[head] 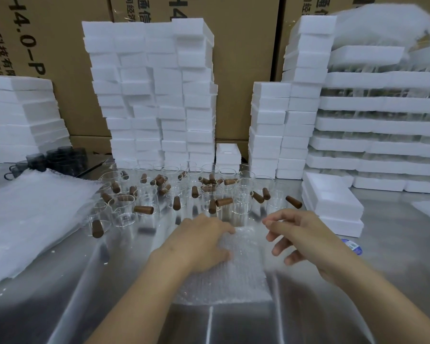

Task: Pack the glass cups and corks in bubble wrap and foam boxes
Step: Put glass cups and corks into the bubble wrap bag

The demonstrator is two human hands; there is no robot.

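Pins 1 bubble wrap sheet [241,276] flat to the surface [395,244] with the left hand [204,240], fingers straight, likely to smooth it for rolling. Holds the right hand [301,234] above its right edge, fingers loosely curled, empty (seemingly bound for a cup). Beyond the sheet: glass cups [124,209] and corks [143,209] crowded together, awkward to single out; foam boxes [333,202] at right.

steel table [395,244] (shiny) bears glass cups [124,214], corks [143,209], bubble wrap [233,269], foam boxes [333,204].

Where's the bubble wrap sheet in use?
Head view, centre foreground: the bubble wrap sheet lies on the steel table under the left hand, right hand at its right edge, glass cups beyond.
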